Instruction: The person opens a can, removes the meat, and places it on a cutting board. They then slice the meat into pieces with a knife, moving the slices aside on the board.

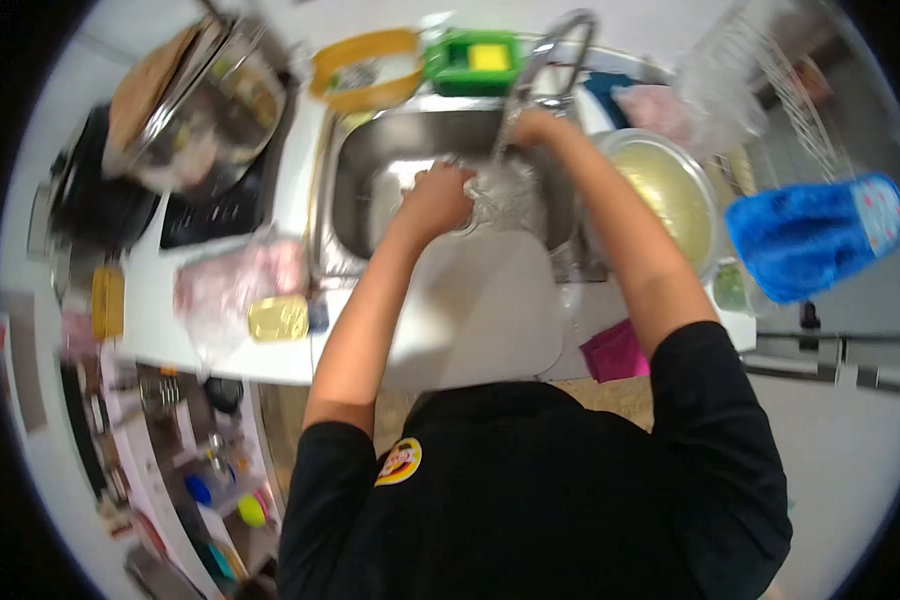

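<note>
1. The left hand [436,197] reaches into the steel sink [370,165]. Its fingers are curled shut on the near edge of a clear crinkled bag [508,195].
2. The clear crinkled bag sits inside the sink, toward its right half and right under the spout of the faucet [560,45]. Blur hides what is in it.
3. The right hand [542,130] is higher up, at the back of the sink, touching or just beside the lower part of the faucet and above the bag. The picture is too blurred here to tell whether its fingers are spread or closed.
4. A white cutting board [480,300] lies across the front of the sink, under both forearms.
5. On the table to the right of the sink stands a metal bowl [670,190] with pale yellow contents. A blue fluffy cloth [815,235] hangs further right.
6. Behind the sink are a yellow strainer [365,65] and a green holder [475,60] with a yellow sponge in it.
7. To the left, a pan [195,110] rests on the black stove [220,210]. A pinkish plastic bag [235,285] and a yellow packet [278,318] lie on the table near the front edge.
</note>
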Demonstrator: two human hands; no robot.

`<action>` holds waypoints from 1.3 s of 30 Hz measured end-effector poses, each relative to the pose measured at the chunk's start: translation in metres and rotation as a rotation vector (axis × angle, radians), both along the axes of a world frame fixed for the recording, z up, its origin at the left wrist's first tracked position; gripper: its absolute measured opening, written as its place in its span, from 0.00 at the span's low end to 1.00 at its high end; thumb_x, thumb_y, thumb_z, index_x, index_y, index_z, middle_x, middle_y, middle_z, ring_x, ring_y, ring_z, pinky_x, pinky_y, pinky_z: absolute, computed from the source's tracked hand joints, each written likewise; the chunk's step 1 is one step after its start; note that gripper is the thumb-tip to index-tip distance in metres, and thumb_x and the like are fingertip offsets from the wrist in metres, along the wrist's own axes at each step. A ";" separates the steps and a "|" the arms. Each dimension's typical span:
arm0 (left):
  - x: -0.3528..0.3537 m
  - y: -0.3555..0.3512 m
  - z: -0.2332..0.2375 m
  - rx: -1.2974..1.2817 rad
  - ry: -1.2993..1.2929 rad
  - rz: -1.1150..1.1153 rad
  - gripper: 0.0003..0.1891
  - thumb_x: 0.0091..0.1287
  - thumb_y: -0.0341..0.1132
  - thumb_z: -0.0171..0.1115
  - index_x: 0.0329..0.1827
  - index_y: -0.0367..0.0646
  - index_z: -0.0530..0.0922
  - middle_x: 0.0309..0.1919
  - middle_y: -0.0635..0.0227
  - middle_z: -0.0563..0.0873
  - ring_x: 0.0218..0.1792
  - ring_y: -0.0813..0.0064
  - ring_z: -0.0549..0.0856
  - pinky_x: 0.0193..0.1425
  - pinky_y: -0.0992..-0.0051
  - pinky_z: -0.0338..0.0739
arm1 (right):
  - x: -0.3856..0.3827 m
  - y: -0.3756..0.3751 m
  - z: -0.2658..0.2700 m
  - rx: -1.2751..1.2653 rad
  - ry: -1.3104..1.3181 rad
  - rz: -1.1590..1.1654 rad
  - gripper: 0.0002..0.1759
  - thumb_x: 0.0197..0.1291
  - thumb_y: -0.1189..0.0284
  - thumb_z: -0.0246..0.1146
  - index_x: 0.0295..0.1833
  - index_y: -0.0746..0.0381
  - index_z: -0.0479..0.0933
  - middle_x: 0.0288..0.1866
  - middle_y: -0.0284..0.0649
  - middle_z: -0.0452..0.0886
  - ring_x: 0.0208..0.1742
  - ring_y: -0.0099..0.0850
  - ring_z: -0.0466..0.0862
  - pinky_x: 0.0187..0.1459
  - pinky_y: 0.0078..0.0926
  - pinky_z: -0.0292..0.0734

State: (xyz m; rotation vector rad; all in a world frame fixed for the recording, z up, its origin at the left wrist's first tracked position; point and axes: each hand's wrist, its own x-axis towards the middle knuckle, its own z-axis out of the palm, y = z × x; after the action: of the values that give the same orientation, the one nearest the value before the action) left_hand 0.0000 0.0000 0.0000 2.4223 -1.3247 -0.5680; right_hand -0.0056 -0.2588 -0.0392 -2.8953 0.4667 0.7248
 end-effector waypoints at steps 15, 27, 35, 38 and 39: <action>-0.048 0.276 0.073 -0.266 -0.058 0.553 0.20 0.55 0.25 0.74 0.52 0.34 0.82 0.41 0.56 0.84 0.43 0.62 0.86 0.48 0.67 0.80 | -0.007 0.046 0.009 -0.072 0.375 0.041 0.32 0.54 0.51 0.68 0.61 0.59 0.81 0.64 0.49 0.80 0.64 0.47 0.80 0.63 0.43 0.75; -0.020 0.257 0.068 -0.001 0.001 0.431 0.18 0.40 0.26 0.76 0.34 0.32 0.78 0.27 0.55 0.84 0.28 0.67 0.84 0.36 0.69 0.79 | -0.067 0.204 0.036 0.640 -0.352 0.202 0.28 0.60 0.59 0.67 0.63 0.62 0.78 0.58 0.52 0.83 0.58 0.46 0.83 0.60 0.37 0.76; -0.012 0.275 0.065 -0.014 0.046 0.312 0.20 0.39 0.27 0.76 0.34 0.33 0.77 0.26 0.60 0.84 0.26 0.73 0.82 0.35 0.73 0.78 | -0.072 0.346 0.011 1.066 -0.746 0.535 0.54 0.40 0.67 0.78 0.75 0.63 0.60 0.61 0.53 0.75 0.63 0.50 0.75 0.64 0.43 0.70; -0.007 0.279 0.070 -0.034 0.088 0.307 0.20 0.41 0.28 0.76 0.37 0.34 0.77 0.26 0.66 0.83 0.27 0.79 0.80 0.34 0.76 0.77 | -0.074 0.407 -0.008 1.085 -0.911 0.310 0.59 0.36 0.71 0.80 0.76 0.64 0.56 0.60 0.55 0.77 0.60 0.51 0.78 0.60 0.44 0.73; -0.006 0.278 0.071 -0.034 0.116 0.342 0.20 0.42 0.28 0.76 0.38 0.34 0.77 0.26 0.67 0.83 0.28 0.79 0.80 0.35 0.76 0.77 | -0.066 0.424 -0.018 1.145 -1.090 0.204 0.58 0.36 0.71 0.80 0.75 0.64 0.56 0.57 0.56 0.79 0.56 0.52 0.81 0.56 0.45 0.76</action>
State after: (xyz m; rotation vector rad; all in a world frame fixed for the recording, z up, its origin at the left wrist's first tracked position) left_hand -0.0060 0.2778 0.0714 2.4700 -0.8411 -0.5750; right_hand -0.0718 0.1655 -0.0576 -1.7919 -0.3079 -0.5027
